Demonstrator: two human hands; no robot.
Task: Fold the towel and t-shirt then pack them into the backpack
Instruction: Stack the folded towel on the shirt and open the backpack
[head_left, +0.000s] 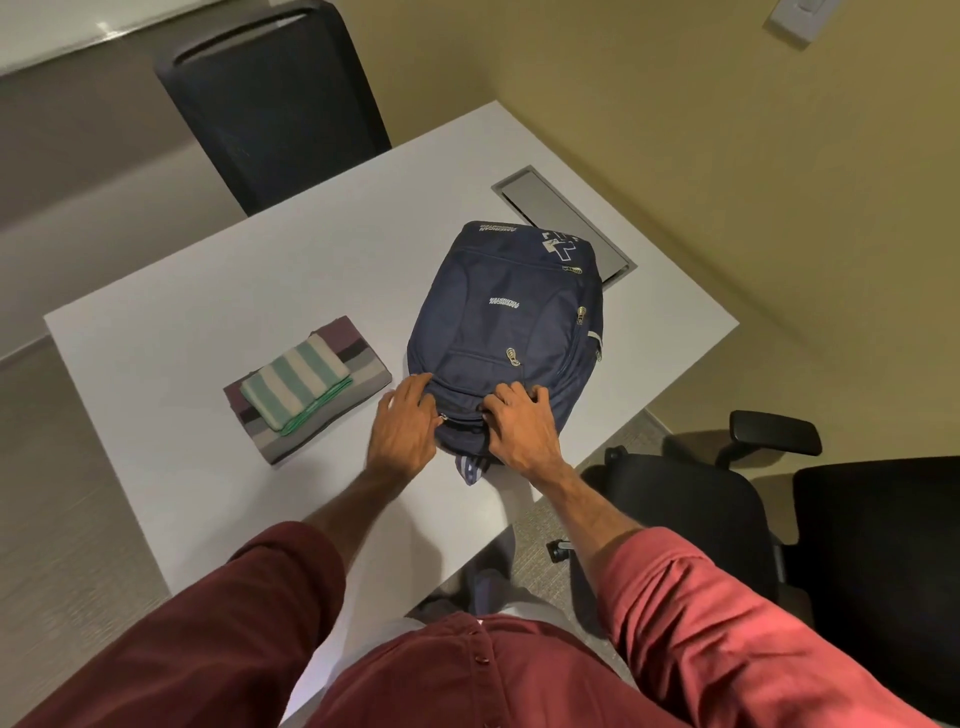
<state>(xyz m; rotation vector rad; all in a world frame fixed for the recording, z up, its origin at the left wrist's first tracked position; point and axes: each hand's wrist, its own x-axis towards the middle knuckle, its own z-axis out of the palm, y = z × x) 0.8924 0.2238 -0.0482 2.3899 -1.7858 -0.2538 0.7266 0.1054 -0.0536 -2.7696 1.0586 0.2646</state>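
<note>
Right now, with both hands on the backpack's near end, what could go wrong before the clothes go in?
The backpack lies close to the near edge of the table, a strap hanging over; tugging the zip with the left hand and right hand could drag it off. The towel lies loose atop the folded t-shirt; lifted together, the stack might slide apart or unfold.

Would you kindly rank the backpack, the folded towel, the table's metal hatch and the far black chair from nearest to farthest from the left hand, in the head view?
1. backpack: under the left hand fingers, just right.
2. towel: left of the hand, atop the t-shirt.
3. metal hatch: beyond the backpack, far right.
4. black chair: past the table far edge.
</note>
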